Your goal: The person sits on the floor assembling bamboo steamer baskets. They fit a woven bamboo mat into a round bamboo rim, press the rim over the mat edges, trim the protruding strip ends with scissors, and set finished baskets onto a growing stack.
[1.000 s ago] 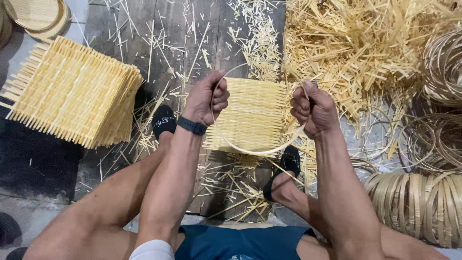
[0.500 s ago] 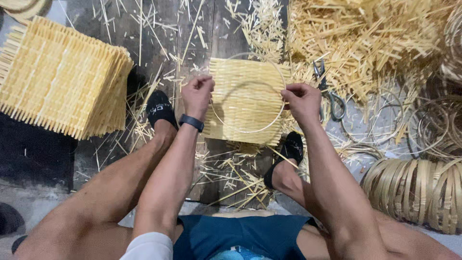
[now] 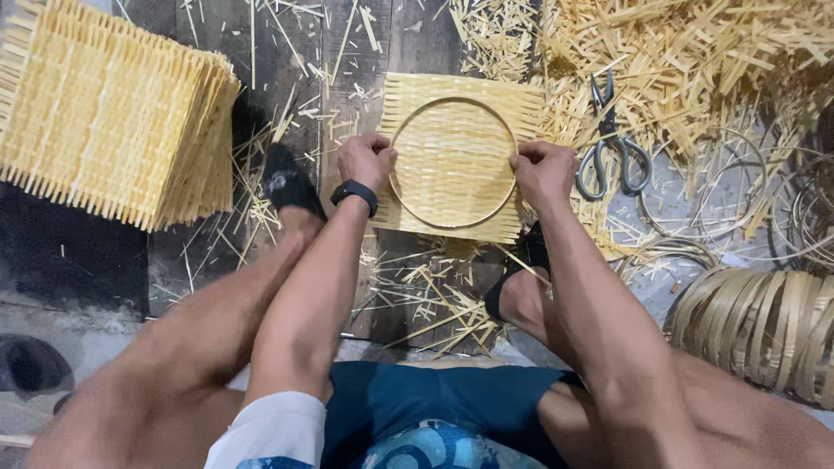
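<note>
While both hands sit on opposite sides of it, a thin bamboo ring (image 3: 453,162) lies flat on top of a square woven bamboo mat (image 3: 456,165), roughly centered on it. The left hand (image 3: 367,161) has its grip pinched on the ring's left edge, fingers curled in tight, with a black wristband (image 3: 354,193) just behind it. The right hand (image 3: 544,172) does the same on the ring's right edge, fingers closed around it. The mat rests on a dark wooden board (image 3: 287,78) on the floor, between the person's feet in black sandals (image 3: 287,184).

Off to the left there's a thick stack of woven mats (image 3: 104,117), well apart from the hands. Scissors (image 3: 612,143) lie just right of the right hand, on the edge of a big messy pile of bamboo trimmings (image 3: 695,61). Loose thin hoops (image 3: 708,200) lie further right, and a bundle of wider bamboo bands (image 3: 764,326) sits lower right near the knee. Short offcuts are scattered all over the board.
</note>
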A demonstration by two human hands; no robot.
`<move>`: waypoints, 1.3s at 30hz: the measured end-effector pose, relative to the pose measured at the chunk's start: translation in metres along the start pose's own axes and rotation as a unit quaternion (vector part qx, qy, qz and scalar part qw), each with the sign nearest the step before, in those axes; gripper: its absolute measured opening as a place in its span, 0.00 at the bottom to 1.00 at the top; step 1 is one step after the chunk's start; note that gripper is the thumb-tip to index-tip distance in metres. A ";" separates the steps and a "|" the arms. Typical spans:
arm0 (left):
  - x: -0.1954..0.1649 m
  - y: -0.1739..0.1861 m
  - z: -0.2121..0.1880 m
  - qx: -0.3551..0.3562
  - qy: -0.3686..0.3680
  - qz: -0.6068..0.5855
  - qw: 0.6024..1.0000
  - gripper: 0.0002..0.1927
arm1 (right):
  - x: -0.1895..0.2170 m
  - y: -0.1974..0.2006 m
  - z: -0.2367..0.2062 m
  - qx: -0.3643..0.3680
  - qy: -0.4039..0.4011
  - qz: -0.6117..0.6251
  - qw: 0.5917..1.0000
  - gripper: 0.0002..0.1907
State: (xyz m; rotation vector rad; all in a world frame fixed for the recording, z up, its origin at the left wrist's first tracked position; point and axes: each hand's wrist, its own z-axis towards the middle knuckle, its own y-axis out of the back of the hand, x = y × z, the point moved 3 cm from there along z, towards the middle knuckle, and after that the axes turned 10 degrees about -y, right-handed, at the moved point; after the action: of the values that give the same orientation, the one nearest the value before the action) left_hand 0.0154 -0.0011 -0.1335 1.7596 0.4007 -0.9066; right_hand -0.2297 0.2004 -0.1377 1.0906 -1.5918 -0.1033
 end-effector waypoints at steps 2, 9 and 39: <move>0.003 -0.001 0.003 -0.002 -0.033 0.018 0.999 0.08 | -0.001 0.000 0.000 -0.007 -0.005 0.013 1.000 0.10; 0.026 -0.008 0.015 0.029 0.036 -0.043 0.998 0.08 | -0.009 -0.005 0.001 -0.033 0.048 -0.065 0.996 0.08; -0.060 -0.046 0.054 0.037 -0.479 0.103 0.871 0.13 | 0.071 -0.079 -0.099 0.209 0.350 -0.432 0.805 0.55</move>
State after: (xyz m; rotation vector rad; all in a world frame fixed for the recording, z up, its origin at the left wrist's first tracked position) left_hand -0.0745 -0.0233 -0.1272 1.1741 -0.4695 -1.5015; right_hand -0.0978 0.1542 -0.0977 1.8710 -0.3622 0.0545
